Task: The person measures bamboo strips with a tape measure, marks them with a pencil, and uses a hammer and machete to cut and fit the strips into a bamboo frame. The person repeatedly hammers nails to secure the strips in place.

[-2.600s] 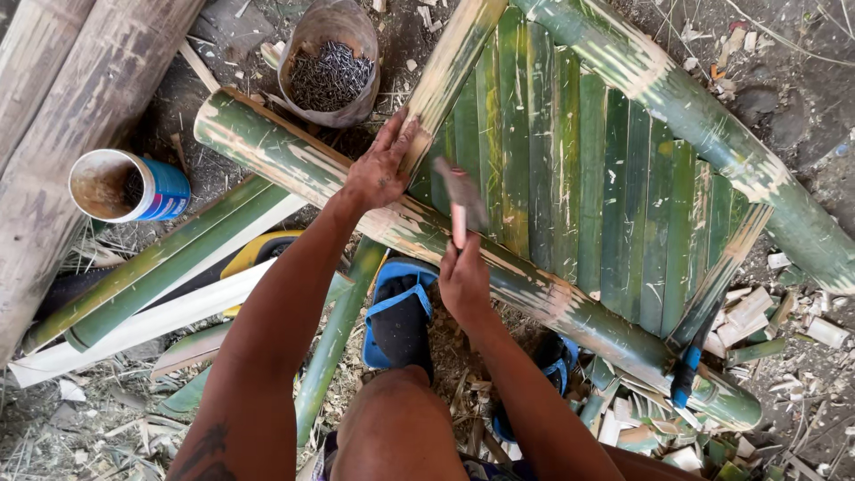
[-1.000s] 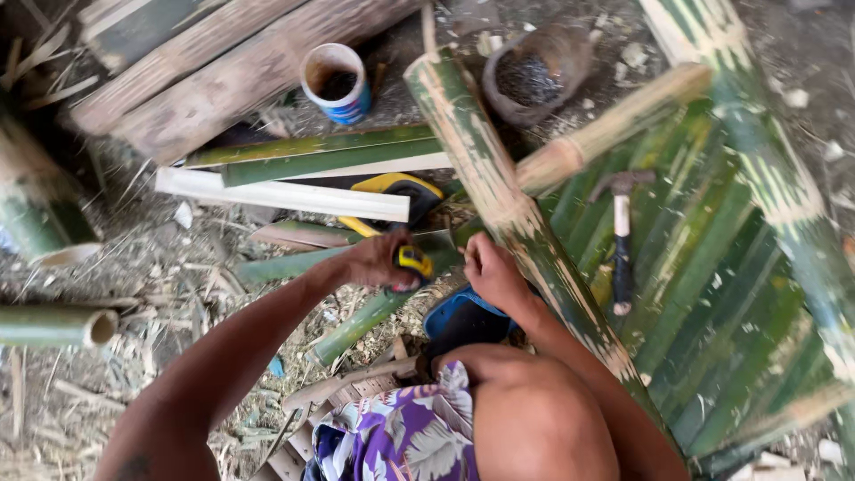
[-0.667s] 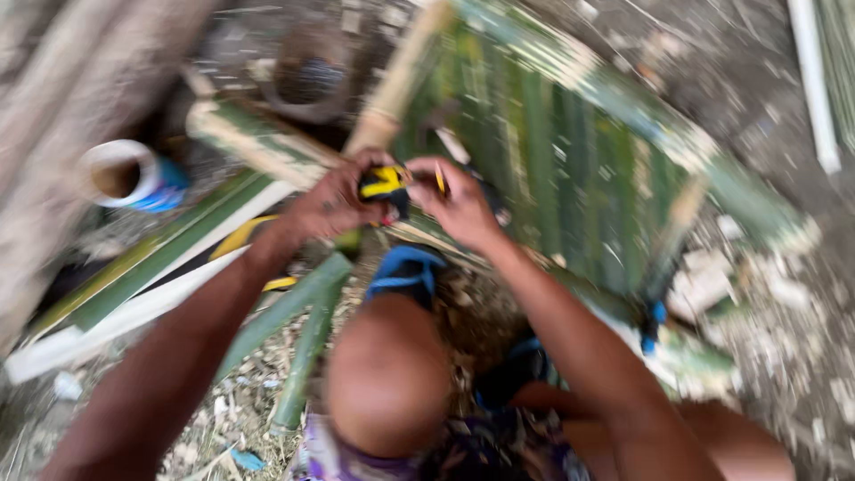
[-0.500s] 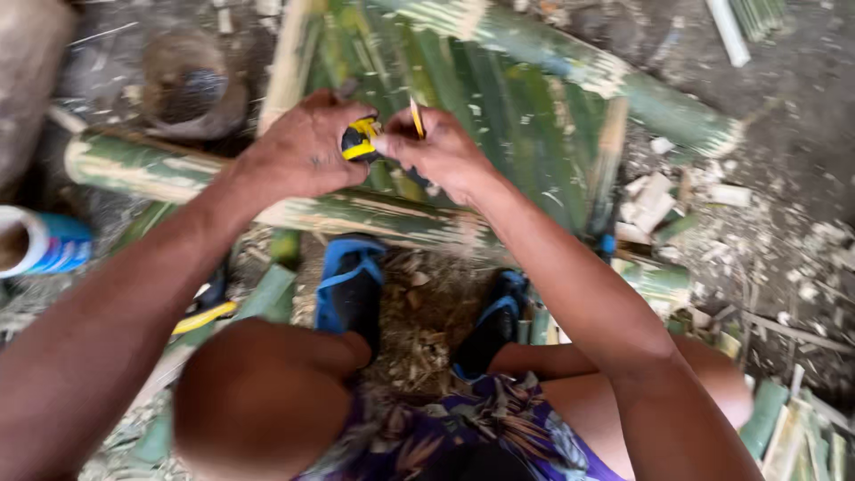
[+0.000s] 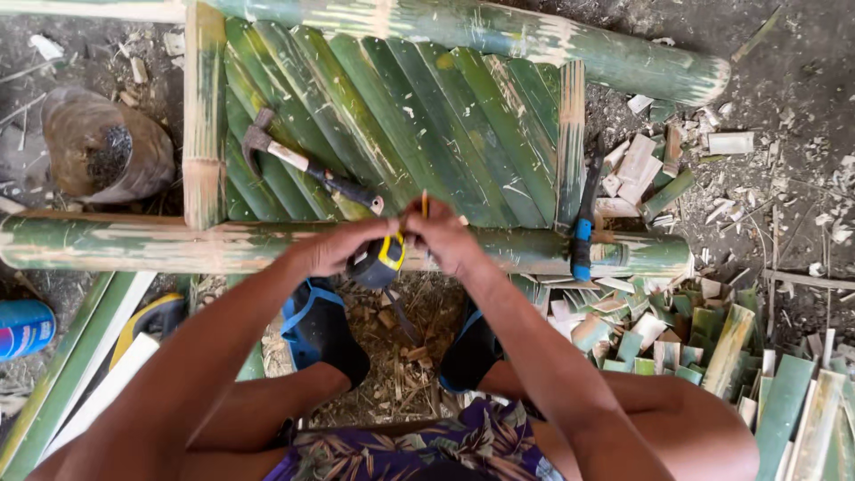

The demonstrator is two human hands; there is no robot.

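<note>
One yellow-and-black tape measure (image 5: 381,258) sits at centre frame, gripped in the left hand (image 5: 343,248) against the near bamboo pole (image 5: 178,245). The right hand (image 5: 443,233), touching it at 3 o'clock, pinches one pencil (image 5: 425,204) upright. At 10 o'clock one hammer (image 5: 303,169) lies on the slatted panel (image 5: 419,98); at 3 o'clock, one blue-handled tool (image 5: 583,227); at 9 o'clock, one bag (image 5: 107,156).

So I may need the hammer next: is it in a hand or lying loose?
Lying loose: the hammer rests flat on the green bamboo slats, untouched by either hand.
</note>
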